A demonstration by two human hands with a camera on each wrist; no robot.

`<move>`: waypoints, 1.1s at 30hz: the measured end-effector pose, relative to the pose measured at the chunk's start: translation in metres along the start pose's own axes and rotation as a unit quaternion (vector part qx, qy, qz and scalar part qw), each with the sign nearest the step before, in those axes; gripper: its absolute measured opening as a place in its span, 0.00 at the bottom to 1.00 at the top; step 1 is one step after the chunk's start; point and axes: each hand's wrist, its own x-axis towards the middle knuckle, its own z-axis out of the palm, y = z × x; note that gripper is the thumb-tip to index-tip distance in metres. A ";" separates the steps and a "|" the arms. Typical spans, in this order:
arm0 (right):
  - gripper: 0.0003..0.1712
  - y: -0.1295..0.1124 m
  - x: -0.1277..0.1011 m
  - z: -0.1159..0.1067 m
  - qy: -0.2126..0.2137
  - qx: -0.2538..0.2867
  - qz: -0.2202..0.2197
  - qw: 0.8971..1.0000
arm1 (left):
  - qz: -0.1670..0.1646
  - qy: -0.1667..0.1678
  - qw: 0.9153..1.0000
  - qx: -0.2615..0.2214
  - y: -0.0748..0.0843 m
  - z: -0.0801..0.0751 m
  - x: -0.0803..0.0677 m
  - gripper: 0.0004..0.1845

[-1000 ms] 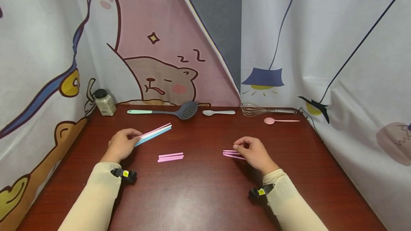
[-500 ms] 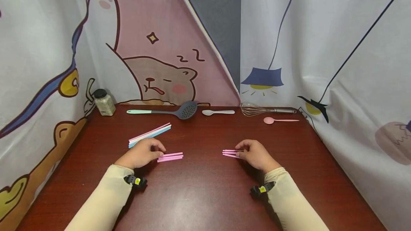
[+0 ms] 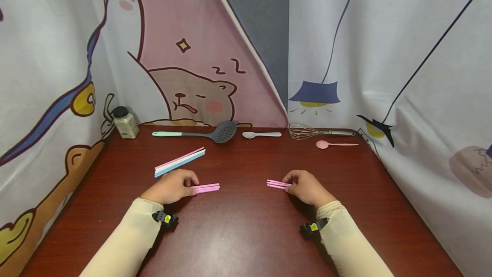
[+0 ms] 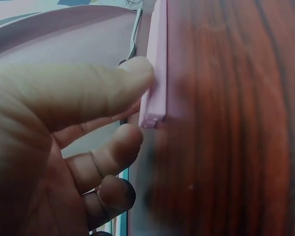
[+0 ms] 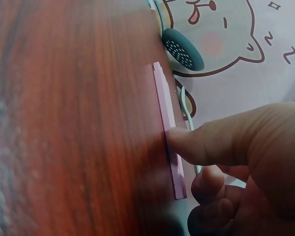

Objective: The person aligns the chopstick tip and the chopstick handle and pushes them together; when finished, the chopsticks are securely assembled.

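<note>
Table [image 3: 246,234] dark wood, cartoon curtains [image 3: 184,54]; each hand pinches pink sticks.

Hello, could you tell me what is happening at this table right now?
A person sits at a dark wooden table with both hands down on short pink sticks. The left hand pinches one end of the left pink bundle; the right hand does the same with the right pink bundle. A longer pink, white and blue bundle lies untouched behind the left hand. Kitchen utensils line the far edge.
</note>
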 end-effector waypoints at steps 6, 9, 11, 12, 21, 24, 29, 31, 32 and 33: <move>0.03 -0.001 0.001 0.001 0.001 -0.015 -0.006 1.000 | -0.012 0.006 1.000 0.026 0.004 0.002 0.000 0.09; 0.03 0.000 0.002 0.002 0.002 -0.021 -0.015 1.000 | -0.008 0.009 0.999 0.041 0.005 0.003 0.000 0.09; 0.03 0.000 0.002 0.002 0.004 -0.022 -0.016 1.000 | -0.003 0.010 0.999 0.047 0.005 0.004 0.000 0.09; 0.04 0.000 0.002 0.002 0.005 -0.023 -0.016 1.000 | 0.001 0.011 0.999 0.050 0.005 0.004 0.000 0.09; 0.07 0.000 0.002 0.002 0.005 -0.022 -0.015 1.000 | 0.008 0.009 0.999 0.039 0.006 0.005 0.001 0.10; 0.07 -0.001 0.001 0.001 0.002 -0.017 -0.013 1.000 | 0.007 0.010 0.999 0.032 0.005 0.005 0.002 0.11; 0.07 -0.004 0.000 -0.001 0.001 -0.006 -0.014 1.000 | 0.002 0.012 1.000 0.024 0.005 0.006 0.003 0.11; 0.07 -0.005 -0.001 -0.001 0.005 0.001 -0.019 1.000 | 0.000 0.012 1.000 0.020 0.004 0.006 0.004 0.11; 0.06 -0.006 -0.001 -0.001 0.007 0.006 -0.024 1.000 | 0.000 0.014 1.000 0.017 0.004 0.006 0.004 0.11; 0.06 -0.007 -0.002 -0.001 0.011 0.009 -0.030 0.999 | 0.001 0.017 1.000 0.012 0.005 0.006 0.004 0.11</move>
